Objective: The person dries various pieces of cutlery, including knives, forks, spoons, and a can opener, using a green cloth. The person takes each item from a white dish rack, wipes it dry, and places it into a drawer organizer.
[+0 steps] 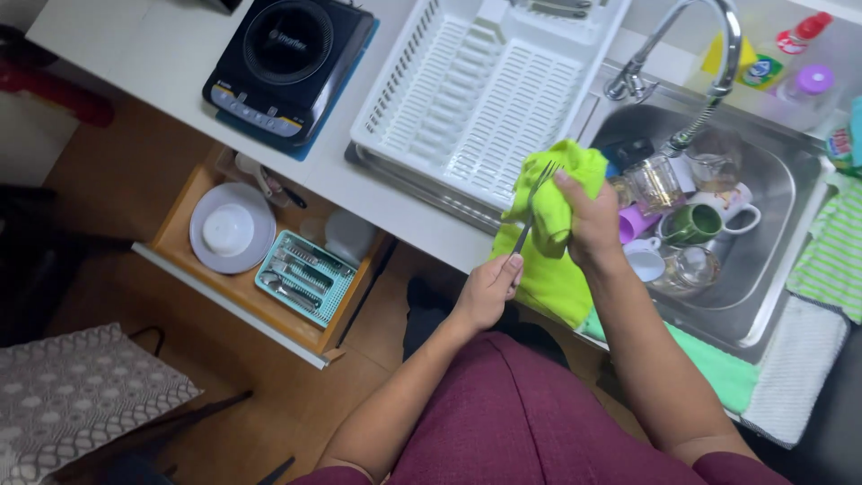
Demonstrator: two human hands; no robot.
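Fork [530, 208]: light, rigid metal, likely slippery, held above the desk edge beside the sink [763, 269]. Left hand [488, 292] pinches its handle end, the proper grip; right hand [588, 220] clenches soft green cloth [552, 269] around the tines.

Single head cam, no second view so nothing shared. Looks steeply down from above wearer's chest, pretty close. Tilted frame: tabletop [162, 54] runs diagonally from top left, sink [763, 269] at right, open drawer [242, 296] lower left, floor below. Wearer's own arms reach up from bottom edge, both hands mid-frame.
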